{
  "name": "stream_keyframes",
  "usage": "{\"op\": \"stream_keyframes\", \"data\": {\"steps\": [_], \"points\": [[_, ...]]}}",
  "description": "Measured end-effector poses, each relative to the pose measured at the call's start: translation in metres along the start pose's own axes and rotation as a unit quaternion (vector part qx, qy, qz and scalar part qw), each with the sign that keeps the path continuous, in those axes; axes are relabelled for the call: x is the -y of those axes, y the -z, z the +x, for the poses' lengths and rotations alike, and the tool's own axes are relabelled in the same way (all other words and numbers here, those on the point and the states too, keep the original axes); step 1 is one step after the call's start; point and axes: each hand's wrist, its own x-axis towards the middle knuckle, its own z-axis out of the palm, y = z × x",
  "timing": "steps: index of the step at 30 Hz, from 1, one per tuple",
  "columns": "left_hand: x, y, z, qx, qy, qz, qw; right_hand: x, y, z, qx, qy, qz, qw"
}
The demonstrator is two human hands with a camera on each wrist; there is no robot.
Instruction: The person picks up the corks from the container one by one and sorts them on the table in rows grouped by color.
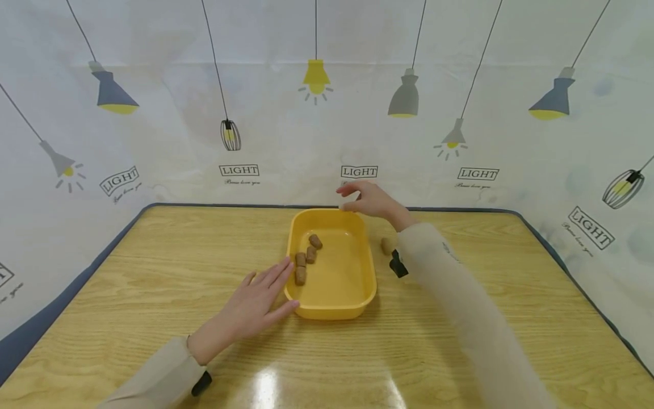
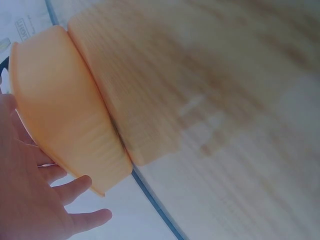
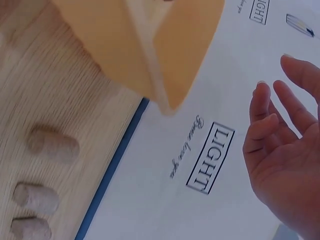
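A yellow plastic tub (image 1: 334, 312) stands on the table, with several brown cork-like cylinders (image 1: 301, 276) lying along its left side. My left hand (image 1: 250, 304) rests against the tub's left rim, its fingers extended; the left wrist view shows those fingers (image 2: 75, 190) beside the tub wall (image 2: 65, 100). Over the tub's far right corner is my right hand (image 1: 370, 199), fingers loosely bent. Nothing shows in its grasp in the right wrist view, where the hand (image 3: 282, 150) is apart from the tub (image 3: 185, 50).
Right of the tub, one more cork (image 1: 386, 246) lies partly behind the right sleeve. The right wrist view shows three corks there, one of them a cork (image 3: 52, 143) set apart. A printed lamp-pattern wall covering (image 1: 276, 142) rises behind the wooden table (image 1: 194, 250).
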Motion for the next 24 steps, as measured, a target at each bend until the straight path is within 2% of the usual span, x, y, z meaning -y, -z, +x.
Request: {"op": "stream_keyframes", "data": {"steps": [8, 14, 24], "points": [[0.001, 0.000, 0.000, 0.002, 0.000, 0.006, 1.0000, 0.017, -0.021, 0.013, 0.032, 0.010, 0.007, 0.9994], [0.001, 0.000, 0.001, 0.006, 0.002, 0.009, 0.9999, 0.021, -0.041, 0.024, 0.054, 0.021, 0.000, 0.9983], [0.001, -0.001, 0.001, 0.003, 0.002, 0.009, 1.0000, 0.023, -0.066, 0.026, 0.075, -0.011, 0.052, 0.9958]]}}
